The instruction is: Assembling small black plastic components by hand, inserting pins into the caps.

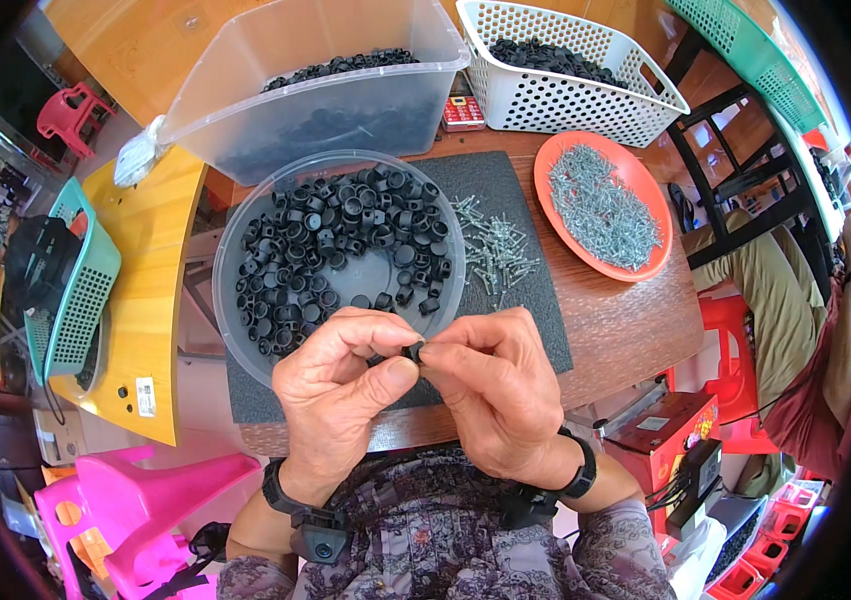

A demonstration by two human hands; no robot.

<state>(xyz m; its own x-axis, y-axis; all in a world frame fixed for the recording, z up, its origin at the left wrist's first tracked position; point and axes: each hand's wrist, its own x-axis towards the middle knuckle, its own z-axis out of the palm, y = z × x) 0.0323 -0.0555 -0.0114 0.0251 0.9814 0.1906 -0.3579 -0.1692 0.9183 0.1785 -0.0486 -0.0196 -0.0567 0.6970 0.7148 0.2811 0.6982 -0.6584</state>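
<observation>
the left hand and right hand meet, fingertips of both pinched on a small black cap, by the near edge of the clear bowl.

Caps in bowl, left of plate

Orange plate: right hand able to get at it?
Likely yes: the right hand has a free way over the dark mat to the orange plate, though it's pinching a small black part.
</observation>
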